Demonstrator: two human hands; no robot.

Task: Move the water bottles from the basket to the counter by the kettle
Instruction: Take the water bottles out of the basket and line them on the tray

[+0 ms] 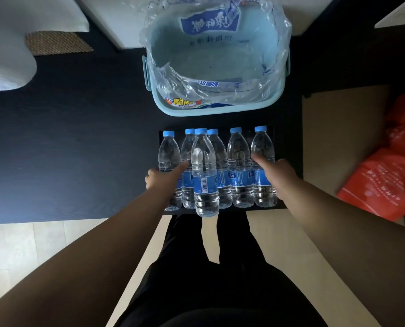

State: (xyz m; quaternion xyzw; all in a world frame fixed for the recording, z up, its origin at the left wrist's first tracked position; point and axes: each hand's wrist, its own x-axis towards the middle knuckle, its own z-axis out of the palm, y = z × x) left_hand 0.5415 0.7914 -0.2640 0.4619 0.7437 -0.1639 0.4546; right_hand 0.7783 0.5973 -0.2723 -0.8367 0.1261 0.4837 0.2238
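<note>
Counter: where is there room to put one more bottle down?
The big bare stretch of dark counter left of the water bottles, this side of the woven mat. The strip between the caps and the blue basket is thin. It is crowded where the left hand and right hand hold the row.

Home interior (dark counter (pixel 67 149), tiled floor (pixel 19 251))

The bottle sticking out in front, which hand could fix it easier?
Probably left. The left hand, gripping the leftmost bottle, is right beside the front bottle; the right hand holds the rightmost bottle, farther away.
</note>
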